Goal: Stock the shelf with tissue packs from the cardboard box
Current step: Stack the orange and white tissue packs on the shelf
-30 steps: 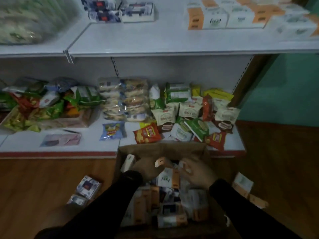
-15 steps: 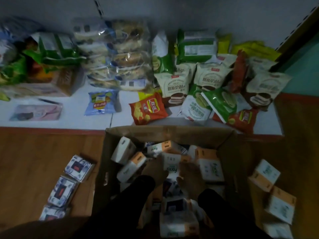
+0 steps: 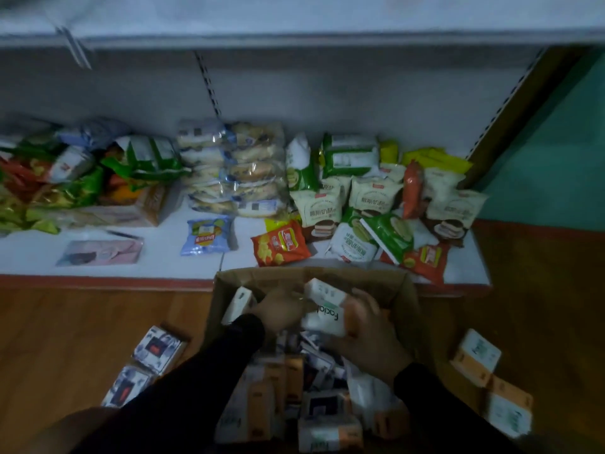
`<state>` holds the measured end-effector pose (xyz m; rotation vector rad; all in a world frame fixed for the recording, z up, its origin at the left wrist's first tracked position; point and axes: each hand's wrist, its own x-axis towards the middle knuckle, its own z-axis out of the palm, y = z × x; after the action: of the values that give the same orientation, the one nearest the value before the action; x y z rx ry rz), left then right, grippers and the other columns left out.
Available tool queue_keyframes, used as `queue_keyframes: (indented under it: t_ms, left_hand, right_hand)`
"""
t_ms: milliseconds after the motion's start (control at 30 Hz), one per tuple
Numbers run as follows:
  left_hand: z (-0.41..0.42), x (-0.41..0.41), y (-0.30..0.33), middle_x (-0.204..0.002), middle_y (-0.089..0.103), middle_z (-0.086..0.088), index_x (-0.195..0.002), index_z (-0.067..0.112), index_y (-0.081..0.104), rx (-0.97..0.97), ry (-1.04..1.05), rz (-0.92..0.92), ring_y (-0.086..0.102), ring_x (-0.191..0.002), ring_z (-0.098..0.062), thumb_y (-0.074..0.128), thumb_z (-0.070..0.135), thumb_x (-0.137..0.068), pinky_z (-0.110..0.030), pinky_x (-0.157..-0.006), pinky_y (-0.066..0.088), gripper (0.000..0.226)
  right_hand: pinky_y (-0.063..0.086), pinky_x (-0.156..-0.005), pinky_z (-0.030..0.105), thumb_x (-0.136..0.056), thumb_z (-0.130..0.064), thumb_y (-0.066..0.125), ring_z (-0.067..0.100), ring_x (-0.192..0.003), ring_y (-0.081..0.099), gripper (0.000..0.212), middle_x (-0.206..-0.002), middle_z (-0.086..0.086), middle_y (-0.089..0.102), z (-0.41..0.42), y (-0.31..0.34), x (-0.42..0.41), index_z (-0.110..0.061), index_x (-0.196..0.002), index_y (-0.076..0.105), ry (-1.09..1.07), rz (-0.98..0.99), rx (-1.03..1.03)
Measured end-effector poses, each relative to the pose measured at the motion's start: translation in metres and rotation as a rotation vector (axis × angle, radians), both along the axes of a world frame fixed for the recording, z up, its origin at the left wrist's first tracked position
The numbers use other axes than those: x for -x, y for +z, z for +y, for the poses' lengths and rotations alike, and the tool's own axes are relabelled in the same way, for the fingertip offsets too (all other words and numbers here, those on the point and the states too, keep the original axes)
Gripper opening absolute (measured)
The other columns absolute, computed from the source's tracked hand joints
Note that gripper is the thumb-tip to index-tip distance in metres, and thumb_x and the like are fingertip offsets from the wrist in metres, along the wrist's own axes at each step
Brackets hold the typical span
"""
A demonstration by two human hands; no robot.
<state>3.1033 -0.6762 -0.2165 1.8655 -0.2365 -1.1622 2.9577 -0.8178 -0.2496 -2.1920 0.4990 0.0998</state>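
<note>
Running across the top of the view, the upper shelf (image 3: 294, 37) is a pale, blurred board w/ nothing legible on it. Below it the bottom shelf (image 3: 39, 253) has a white deck and red front edge, loaded w/ snack bags (image 3: 330, 204) at centre and right, clear-wrapped bread packs (image 3: 229, 168) in a stack in the middle, green and orange bags in a heap at left. An orange chip bag (image 3: 280, 244) and a blue packet (image 3: 206, 235) lie flat near the front edge; a pink flat packet (image 3: 101, 252) sits further left. Wood floor (image 3: 65, 322) in front, teal wall at far right.

Cardboard box (image 3: 376, 280) stands open on the floor against the shelf's front edge, full of tissue packs (image 3: 258, 411) lying at all angles, white w/ orange ends plus some dark-printed ones. Dark-printed packs (image 3: 157, 348) lie on the floor left of the box; orange-and-white packs (image 3: 476, 358) on the floor to its right.

Both hands are inside the box, sleeves black. Left hand (image 3: 281, 311) and right hand (image 3: 370, 329) have fingers curled round one white tissue pack (image 3: 327, 314), marked "Facial", held between them above the rest. Another white pack (image 3: 239, 304) leans on the box's left wall, just beside the left wrist.
</note>
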Motion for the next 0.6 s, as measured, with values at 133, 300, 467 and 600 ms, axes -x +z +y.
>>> queue_keyframes:
  t_ms: [133,300,467,600]
  left_hand:
    - [-0.007,-0.003,0.083,-0.083,0.069,-0.012,-0.097,0.017,0.061,0.071,0.042,-0.019,0.062,-0.068,-0.025,0.075,0.024,-0.067,-0.051,-0.077,0.054,0.034]
    - [-0.029,-0.007,0.193,-0.088,0.07,-0.016,-0.105,0.012,0.061,0.246,-0.041,-0.199,0.058,-0.067,-0.018,0.068,0.016,-0.087,-0.025,-0.057,0.049,0.02]
    - [-0.046,-0.028,0.284,-0.092,0.07,0.002,-0.102,0.022,0.067,0.23,-0.188,-0.802,0.066,-0.082,-0.016,0.057,0.044,-0.091,-0.038,-0.076,0.056,0.026]
    - [-0.064,-0.056,0.324,-0.102,0.066,0.001,-0.106,0.021,0.067,0.166,-0.093,-1.235,0.06,-0.093,-0.017,0.053,0.034,-0.094,-0.027,-0.076,0.041,0.023]
  right_hand:
    - [0.031,-0.098,0.019,-0.061,-0.071,0.064,0.004,-0.127,0.033,0.074,-0.137,-0.012,0.031,-0.018,0.08,-0.002,-0.028,-0.117,0.043,0.023,-0.172,0.161]
    - [0.031,-0.091,0.022,-0.066,-0.054,0.079,0.005,-0.117,0.034,0.062,-0.127,-0.011,0.041,-0.052,0.187,-0.008,-0.028,-0.11,0.044,-0.011,-0.381,0.437]
    - [0.029,-0.088,0.023,-0.068,-0.055,0.078,0.007,-0.111,0.033,0.065,-0.118,-0.009,0.042,-0.092,0.279,-0.01,-0.021,-0.114,0.048,-0.062,-0.504,0.616]
    - [0.025,-0.086,0.022,-0.069,-0.049,0.079,0.008,-0.114,0.031,0.061,-0.119,-0.009,0.04,-0.137,0.334,-0.019,-0.025,-0.114,0.045,-0.098,-0.5,0.743]
